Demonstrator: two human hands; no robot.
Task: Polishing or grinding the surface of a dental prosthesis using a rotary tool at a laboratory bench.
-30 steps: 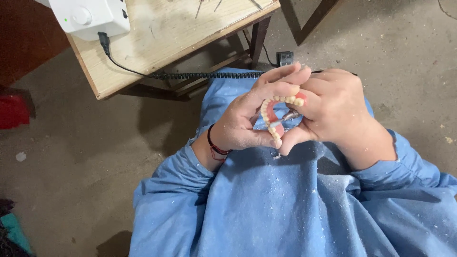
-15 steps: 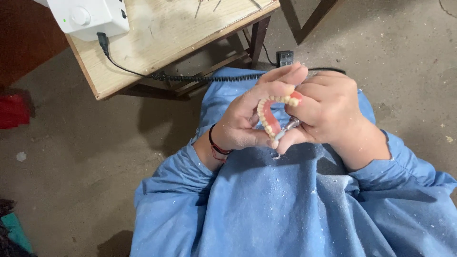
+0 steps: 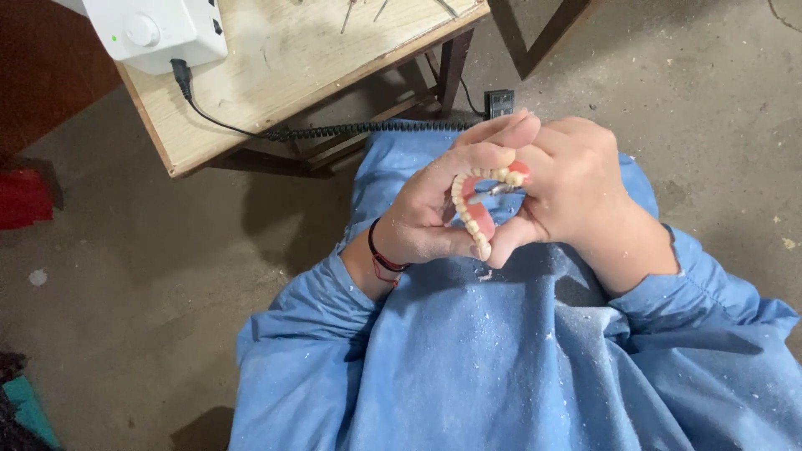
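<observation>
Fabric fills the lower half of the view: a pale blue work gown [image 3: 501,367], dusted with white specks, draped over the person's lap and arms. At about 11 o'clock from the hands stands a worn, light wooden table [image 3: 284,75] with dark legs, on a grey concrete floor [image 3: 125,276]. On its far corner sits a white plastic control box [image 3: 154,29] with a round knob, and a black coiled cable [image 3: 334,131] runs from it toward the lap. A few thin metal burs [image 3: 368,10] lie at the table's upper edge.

Just above the middle, the two hands meet over the lap. The left hand [image 3: 426,221], a dark-and-red cord bracelet [image 3: 380,255] on its wrist, curls round a horseshoe-shaped denture with pink acrylic base and cream teeth [image 3: 472,209], thumb underneath and fingers along the outer arch. The right hand [image 3: 576,196] closes in from 3 o'clock, pinching the arch's far end; a slim metal tool tip [image 3: 493,190] shows inside the curve, though how it is held is hidden.

The denture looks light, rigid and smooth, probably brittle across its thin open ends. Hold is likely safest along the thick pink flange, supported from below, rather than by squeezing the two ends together.
</observation>
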